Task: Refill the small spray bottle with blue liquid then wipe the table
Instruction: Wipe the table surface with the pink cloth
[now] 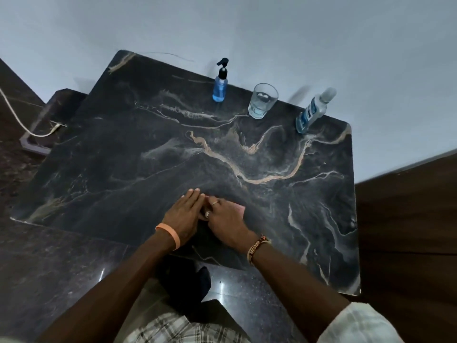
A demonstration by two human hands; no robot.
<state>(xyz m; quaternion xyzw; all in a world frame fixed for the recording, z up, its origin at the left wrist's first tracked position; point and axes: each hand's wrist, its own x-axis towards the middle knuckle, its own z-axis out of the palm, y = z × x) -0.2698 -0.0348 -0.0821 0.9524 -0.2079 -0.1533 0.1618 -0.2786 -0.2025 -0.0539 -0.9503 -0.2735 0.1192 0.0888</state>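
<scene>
Table [284, 199] under both flat hands [184, 216]

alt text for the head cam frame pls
Both hands, left hand and right hand, press a pink cloth flat on a dark marble table. Small spray bottle, glass and larger blue-liquid bottle stand along the far edge.

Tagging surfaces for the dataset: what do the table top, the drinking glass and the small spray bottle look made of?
Table top: polished dark stone, likely marble; pale veins, soft sheen.
Drinking glass: clear glass, it seems; thick see-through wall.
Small spray bottle: probably clear plastic holding blue liquid, with a matte black sprayer.
</scene>
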